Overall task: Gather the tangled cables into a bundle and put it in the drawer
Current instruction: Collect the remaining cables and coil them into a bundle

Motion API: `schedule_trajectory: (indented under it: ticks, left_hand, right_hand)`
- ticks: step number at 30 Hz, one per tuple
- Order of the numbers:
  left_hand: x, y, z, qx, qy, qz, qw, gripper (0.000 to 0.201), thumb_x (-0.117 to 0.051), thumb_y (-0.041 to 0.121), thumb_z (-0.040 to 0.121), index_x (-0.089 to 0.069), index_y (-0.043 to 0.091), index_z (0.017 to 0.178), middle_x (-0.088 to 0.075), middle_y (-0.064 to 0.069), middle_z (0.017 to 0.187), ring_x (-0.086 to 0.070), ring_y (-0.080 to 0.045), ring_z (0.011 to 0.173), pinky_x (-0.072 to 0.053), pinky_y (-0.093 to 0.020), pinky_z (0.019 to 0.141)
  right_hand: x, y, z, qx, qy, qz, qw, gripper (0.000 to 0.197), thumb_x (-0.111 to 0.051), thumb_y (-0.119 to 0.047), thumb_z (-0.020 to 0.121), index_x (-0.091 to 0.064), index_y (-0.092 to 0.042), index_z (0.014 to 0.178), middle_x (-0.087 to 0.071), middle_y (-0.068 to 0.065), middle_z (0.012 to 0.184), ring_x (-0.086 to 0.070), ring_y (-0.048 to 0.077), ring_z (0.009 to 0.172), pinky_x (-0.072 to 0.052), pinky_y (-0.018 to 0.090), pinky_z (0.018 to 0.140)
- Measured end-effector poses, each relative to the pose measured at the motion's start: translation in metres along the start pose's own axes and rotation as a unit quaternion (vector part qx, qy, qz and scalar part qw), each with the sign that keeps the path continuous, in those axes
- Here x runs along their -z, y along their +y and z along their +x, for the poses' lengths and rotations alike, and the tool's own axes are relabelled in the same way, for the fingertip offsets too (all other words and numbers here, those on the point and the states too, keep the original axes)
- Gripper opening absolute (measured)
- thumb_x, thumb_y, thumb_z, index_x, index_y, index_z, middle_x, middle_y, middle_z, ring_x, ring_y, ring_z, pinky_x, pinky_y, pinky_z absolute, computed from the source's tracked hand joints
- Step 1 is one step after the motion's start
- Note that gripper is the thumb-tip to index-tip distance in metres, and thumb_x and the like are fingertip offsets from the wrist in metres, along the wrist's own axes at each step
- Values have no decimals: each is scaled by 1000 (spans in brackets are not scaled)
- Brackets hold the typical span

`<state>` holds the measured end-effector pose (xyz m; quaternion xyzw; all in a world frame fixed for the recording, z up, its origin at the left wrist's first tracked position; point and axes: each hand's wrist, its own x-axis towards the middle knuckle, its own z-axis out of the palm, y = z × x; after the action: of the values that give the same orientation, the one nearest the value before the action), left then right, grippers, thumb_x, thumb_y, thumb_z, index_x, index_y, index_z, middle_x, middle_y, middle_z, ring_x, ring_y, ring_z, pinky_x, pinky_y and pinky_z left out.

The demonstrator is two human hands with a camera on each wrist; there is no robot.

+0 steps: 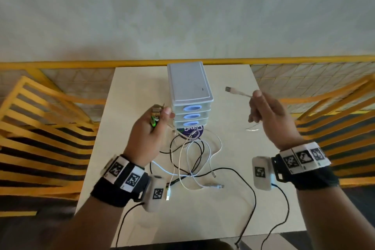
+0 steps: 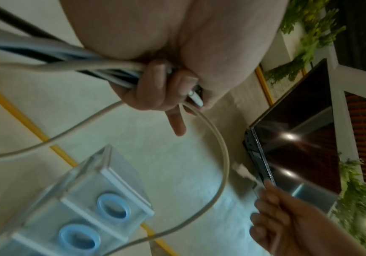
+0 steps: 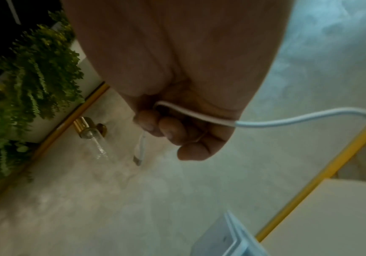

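The left hand [image 1: 151, 134] is raised above the counter [image 1: 263, 199], its fingers [image 2: 149, 83] curled round a gathered clutch of cable ends, white and black together, with a green plug tip showing at the top of the fist. From that fist the cables [image 1: 194, 158] hang down in a loose tangle of white and black loops lying on the counter, just in front of the drawer unit [image 1: 189, 85]. One white plug [image 1: 216, 186] lies at the near edge of the tangle.

The right hand [image 1: 269, 115] is held up to the right of the drawer unit, fingers [image 3: 173, 131] closed round a single white cable [image 3: 287, 120] whose flat metal plug [image 1: 229, 89] sticks out towards the unit. In the left wrist view this cable arcs from one hand to the other.

The drawer unit is a small pale plastic stack of three drawers, each with a blue-rimmed oval handle hole, all three shut. Under its front edge lies a purple round sticker [image 1: 193, 131] with upside-down white lettering that looks like "Clay"; the rest is hidden. Square black-and-white coded tags ring both wrist bands [image 1: 302, 157].
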<state>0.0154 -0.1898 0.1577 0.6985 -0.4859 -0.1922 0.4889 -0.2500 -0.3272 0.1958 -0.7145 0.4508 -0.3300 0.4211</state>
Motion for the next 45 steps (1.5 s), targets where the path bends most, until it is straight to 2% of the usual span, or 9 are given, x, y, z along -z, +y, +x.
schedule_trajectory:
  ticks: [4, 8, 12, 16, 24, 29, 34, 38, 45]
  left_hand:
    - [-25, 1, -1, 18, 16, -32, 999, 43, -46, 48, 104, -69, 12, 95, -67, 34, 86, -62, 14, 84, -38, -2, 72]
    - [-32, 3, 2, 33, 35, -70, 996, 40, -46, 47, 105, -69, 16, 93, -71, 24, 83, -64, 6, 81, -43, -12, 75]
    - [-31, 7, 2, 63, 15, -145, 987, 49, -44, 64, 95, -60, 20, 80, -61, 12, 62, -45, -4, 46, -35, -28, 55]
    - [-26, 20, 0, 90, 10, -223, 971, 50, -43, 66, 95, -50, 21, 73, -35, 9, 52, -31, -12, 42, -28, -23, 48]
    - [-19, 39, -4, 90, -2, -295, 951, 51, -43, 59, 101, -53, 30, 61, -33, -10, 60, -36, -16, 42, -33, -23, 41]
    - [-16, 35, -7, 55, -35, -229, 971, 47, -45, 64, 96, -55, 18, 90, -46, 8, 53, -47, -17, 41, -41, -31, 44]
    - [-11, 31, -4, 39, 19, -190, 981, 45, -48, 66, 92, -55, 22, 82, -53, 10, 61, -50, -14, 52, -42, -32, 54]
    - [-3, 42, 8, 72, 41, -294, 952, 46, -47, 53, 103, -58, 31, 64, -57, 7, 56, -66, -21, 61, -54, -35, 65]
    - [16, 42, 20, 109, 36, -451, 885, 36, -47, 46, 101, -53, 25, 73, -33, 7, 55, -29, -6, 42, -25, -21, 42]
  right_hand:
    - [-43, -3, -21, 29, -59, 67, 996, 33, -38, -32, 110, -69, -24, 105, -56, 7, 55, -50, 16, 56, -40, 26, 64]
    - [-76, -5, -35, 5, -110, 161, 981, 27, -34, -17, 111, -61, -16, 108, -62, 12, 61, -59, 25, 56, -49, 28, 67]
    - [-95, -7, -40, -14, -132, 190, 973, 23, -32, -13, 110, -53, -9, 101, -66, 9, 66, -62, 30, 56, -51, 32, 65]
    - [-106, -16, -45, 24, -132, 134, 982, 22, -35, -13, 109, -54, -12, 98, -60, 6, 58, -56, 27, 53, -47, 31, 69]
    - [-123, -32, -51, 63, -144, 153, 976, 20, -37, -14, 110, -56, -7, 106, -65, 9, 70, -59, 21, 56, -50, 28, 65]
    - [-127, -37, -51, 86, -142, 105, 981, 21, -39, -17, 110, -54, -16, 95, -65, -2, 69, -62, 21, 58, -54, 39, 65]
    - [-133, -36, -59, 95, -175, 74, 977, 28, -37, -24, 110, -52, -21, 86, -66, 4, 64, -62, 22, 58, -52, 42, 69]
    - [-143, -16, -68, 86, -198, 76, 974, 37, -34, -34, 111, -46, -26, 77, -50, 0, 56, -48, 18, 53, -43, 38, 59]
    - [-145, 26, -76, 77, -233, 32, 969, 33, -33, -38, 110, -46, -26, 82, -43, -15, 62, -40, 9, 58, -36, 24, 61]
